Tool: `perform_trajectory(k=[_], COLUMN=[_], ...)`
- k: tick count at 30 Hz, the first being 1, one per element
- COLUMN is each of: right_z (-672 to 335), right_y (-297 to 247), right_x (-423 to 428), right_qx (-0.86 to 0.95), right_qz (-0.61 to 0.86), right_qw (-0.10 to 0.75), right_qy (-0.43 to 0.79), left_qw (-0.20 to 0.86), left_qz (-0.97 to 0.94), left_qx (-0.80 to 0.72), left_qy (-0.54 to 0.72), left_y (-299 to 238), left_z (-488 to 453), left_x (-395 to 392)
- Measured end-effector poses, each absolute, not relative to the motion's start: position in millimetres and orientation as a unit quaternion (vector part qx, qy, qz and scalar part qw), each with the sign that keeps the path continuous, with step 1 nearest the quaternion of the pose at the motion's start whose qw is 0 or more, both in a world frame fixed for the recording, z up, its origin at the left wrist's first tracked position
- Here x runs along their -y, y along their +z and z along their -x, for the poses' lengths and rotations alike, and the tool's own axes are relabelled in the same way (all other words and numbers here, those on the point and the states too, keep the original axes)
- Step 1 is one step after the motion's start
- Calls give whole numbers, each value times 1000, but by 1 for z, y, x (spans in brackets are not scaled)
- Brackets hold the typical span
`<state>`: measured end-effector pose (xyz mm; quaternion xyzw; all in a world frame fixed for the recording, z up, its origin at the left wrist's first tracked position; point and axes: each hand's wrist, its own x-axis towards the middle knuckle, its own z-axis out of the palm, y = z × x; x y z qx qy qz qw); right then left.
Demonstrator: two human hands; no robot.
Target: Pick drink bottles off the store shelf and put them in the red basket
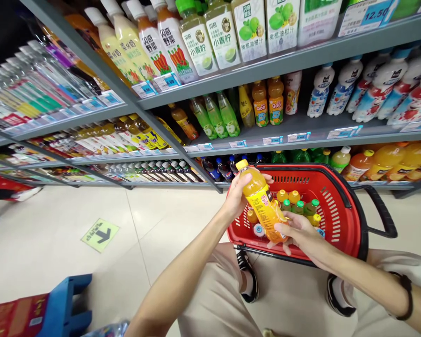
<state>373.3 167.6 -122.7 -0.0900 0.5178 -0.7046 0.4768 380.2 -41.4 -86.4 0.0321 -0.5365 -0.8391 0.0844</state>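
Juice bottle (261,201), one: we held top in curled left hand (239,191), base in half-closed right hand (300,230), over basket (351,234). Several bottles (298,207) beneath hands: already inside. Remainder: we couldn't tell.

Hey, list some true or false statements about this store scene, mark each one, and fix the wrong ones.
1. The left hand and right hand both hold the orange drink bottle. True.
2. The bottle is uncapped. False: its yellow cap is on.
3. Green-capped bottles are in the red shopping basket. True.
4. The black wristband is on the left arm. False: it is on the right arm.
5. A sticker with an arrow is on the floor. True.
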Motion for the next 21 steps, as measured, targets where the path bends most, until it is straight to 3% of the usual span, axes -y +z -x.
perform_trajectory(k=[21], right_z=[-368], right_y=[-113], right_x=[-179], right_qx=[-436], right_qz=[32], right_qw=[537], right_qy=[-721], left_qw=[94], left_qz=[-74], left_qx=[571], left_qy=[-812], left_y=[-99], left_z=[-376], left_x=[38])
